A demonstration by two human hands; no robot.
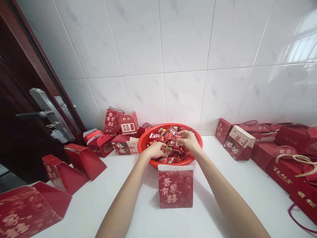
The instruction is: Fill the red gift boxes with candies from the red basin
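A red plastic basin (198, 140) full of red-wrapped candies (156, 136) stands against the wall. Both hands reach into it. On its left side, my left hand (156, 150) has its fingers curled down at a gold-and-red wrapped candy (168, 150); the fingertips are partly hidden among the sweets. At the right side my right hand (189, 140) pinches a red wrapped candy (177, 140) between thumb and fingers. Between my forearms, in front of the basin, a red gift box (175, 188) with pale lettering stands upright, its top flap raised.
More red boxes, including an open one (86, 162), line the left side of the white table (148, 218). A box with cartoon figures (239, 142) stands right of the basin. Closed red boxes with rope bows (284, 165) fill the right. A dark door (29, 66) borders the left.
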